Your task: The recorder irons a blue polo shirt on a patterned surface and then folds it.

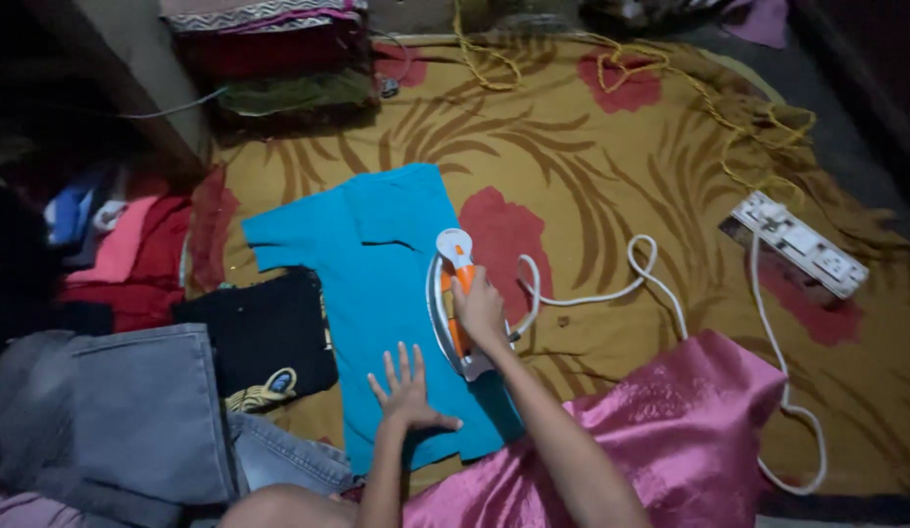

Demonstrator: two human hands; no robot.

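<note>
Right hand [480,311] is clamped on the orange handle of the iron [453,298], set on the blue T-shirt [386,293] at centre. Left hand [408,391] is pressed flat, fingers spread, on the shirt's near part. White cord [611,291] runs right.

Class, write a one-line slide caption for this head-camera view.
Right hand grips an orange-handled iron on a blue T-shirt; left hand presses the fabric flat.

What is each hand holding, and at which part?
Right hand grips the iron by its orange handle. Left hand holds nothing; it lies flat on the blue shirt.
</note>
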